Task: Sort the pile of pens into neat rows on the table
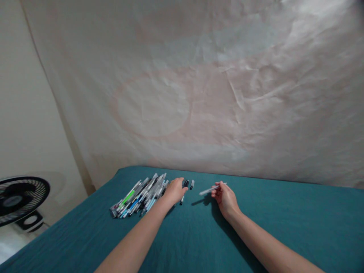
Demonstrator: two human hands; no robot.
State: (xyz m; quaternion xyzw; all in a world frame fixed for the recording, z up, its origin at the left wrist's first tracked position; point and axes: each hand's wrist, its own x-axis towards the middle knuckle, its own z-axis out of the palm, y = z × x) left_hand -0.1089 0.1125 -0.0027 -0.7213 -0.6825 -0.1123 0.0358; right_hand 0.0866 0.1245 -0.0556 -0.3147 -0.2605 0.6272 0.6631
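Take twelve o'clock as straight ahead of you. Your right hand grips a slim, pale pen between thumb and fingers, and its body reaches out from your fingertips at about ten o'clock from the middle of that hand. The pen slants, one end toward two to three o'clock, the other toward eight to nine, where it points roughly at your left hand. It is raised off the green cloth, its shadow lying apart below it. Seen from your left hand, the pen is at three o'clock, with a gap between.

Your left hand is palm down with the fingers curled, right by some small dark pieces at about two o'clock from it. Your fingers are partly hidden, so I can't tell whether they close on one of these. A grey and black cap-like piece lies just past them, between two and three o'clock, and a short black-and-white piece sits near your thumb at four to five.

The big pile of pens is just beside your left hand at nine o'clock, well apart from your right. A bright green pen shows in it. Farther out at nine, past the cloth's edge, stands a black fan.
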